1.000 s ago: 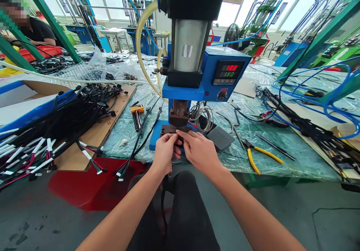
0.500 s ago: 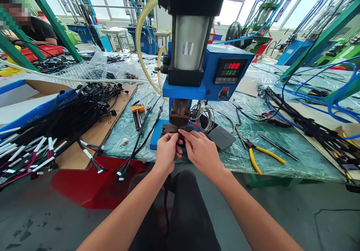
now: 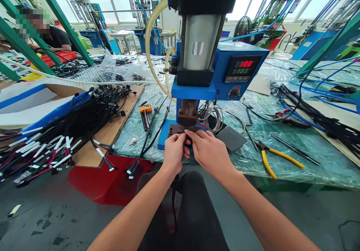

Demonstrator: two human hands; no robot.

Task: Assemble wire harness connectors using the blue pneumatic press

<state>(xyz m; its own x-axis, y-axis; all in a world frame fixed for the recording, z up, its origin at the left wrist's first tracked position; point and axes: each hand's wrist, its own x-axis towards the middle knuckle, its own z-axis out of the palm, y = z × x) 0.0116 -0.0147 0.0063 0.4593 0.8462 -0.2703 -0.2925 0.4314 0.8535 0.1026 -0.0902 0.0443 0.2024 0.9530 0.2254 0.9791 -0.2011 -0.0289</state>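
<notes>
My left hand (image 3: 173, 154) is closed in a pinch at the front of a small blue press (image 3: 194, 93). Beside it, almost fingertip to fingertip, my right hand (image 3: 213, 150) has its fingers bent together. Both close on a black cable (image 3: 173, 200), which hangs from under the hands between my legs; its upper end is mostly hidden by fingers. Just behind the fingertips lies the dark metal lower block (image 3: 176, 129). Above it sits the brown metal press head (image 3: 188, 118), with a gap between them. The display (image 3: 242, 69) glows red and green.
Cable bundles (image 3: 98, 112) lie on cardboard (image 3: 92, 151) at left. Two loose cables (image 3: 153, 135) and an orange-topped tool (image 3: 145, 112) lie nearer. Right are a grey pedal (image 3: 232, 136), yellow-handled cutters (image 3: 267, 155) and a rod (image 3: 296, 150). A person (image 3: 57, 37) sits far left.
The whole view has shifted, so the bench and press appear further right. My hands stay at the press block in nearly the same grip.
</notes>
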